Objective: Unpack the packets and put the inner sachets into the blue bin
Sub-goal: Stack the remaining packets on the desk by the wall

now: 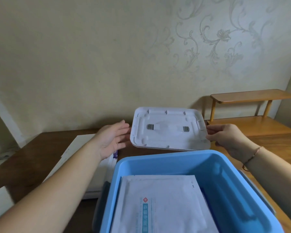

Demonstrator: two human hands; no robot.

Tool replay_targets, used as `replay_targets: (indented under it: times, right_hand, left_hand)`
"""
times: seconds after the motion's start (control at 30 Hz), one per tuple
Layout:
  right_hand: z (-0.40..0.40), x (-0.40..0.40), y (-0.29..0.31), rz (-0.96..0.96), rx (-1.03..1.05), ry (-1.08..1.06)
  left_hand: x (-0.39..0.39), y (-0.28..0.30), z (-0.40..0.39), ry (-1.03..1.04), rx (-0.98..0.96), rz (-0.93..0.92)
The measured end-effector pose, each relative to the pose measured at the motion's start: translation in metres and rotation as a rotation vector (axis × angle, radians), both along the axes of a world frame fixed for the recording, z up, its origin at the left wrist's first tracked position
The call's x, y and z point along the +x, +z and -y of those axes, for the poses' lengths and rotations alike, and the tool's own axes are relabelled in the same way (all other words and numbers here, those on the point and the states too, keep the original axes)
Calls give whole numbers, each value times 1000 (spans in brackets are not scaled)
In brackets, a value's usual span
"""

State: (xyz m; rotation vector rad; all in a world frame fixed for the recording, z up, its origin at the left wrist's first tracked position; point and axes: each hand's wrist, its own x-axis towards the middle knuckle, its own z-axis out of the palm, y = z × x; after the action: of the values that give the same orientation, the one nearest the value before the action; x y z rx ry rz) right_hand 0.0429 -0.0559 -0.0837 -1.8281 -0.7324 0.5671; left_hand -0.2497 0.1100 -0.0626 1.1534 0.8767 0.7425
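- The white lid [169, 129] hung underside-up beyond the blue bin [225, 179], long axis running left to right between both hands
- right hand [228, 138] pinched its right edge; left hand [112, 138], fingers straight, lay just beside the left edge
- sachets [160, 202] lay flat inside the bin

Head view, forward-down, close over table [32, 148]

We lose the blue bin [225, 179] and the white sachets [160, 204] inside it at the bottom edge. The sachets' print is too blurred for us to read. Our left forearm [60, 182] hides much of the white packets [77, 148] behind it.
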Motion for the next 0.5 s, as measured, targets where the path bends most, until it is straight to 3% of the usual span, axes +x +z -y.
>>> replay_targets:
  times: [0.07,0.23,0.33,0.5]
  right_hand:
    - [10,-9,14,42,83,22]
    - [47,-36,47,92,305,55]
    - [74,-51,60,90,438,74]
    - [106,-61,56,61,481,57]
  left_hand:
    - [-8,10,12,23,131,45]
    - [-31,17,44,231,661,-85]
    - [-42,21,68,296,713,-2]
    - [-64,17,108,356,730,19]
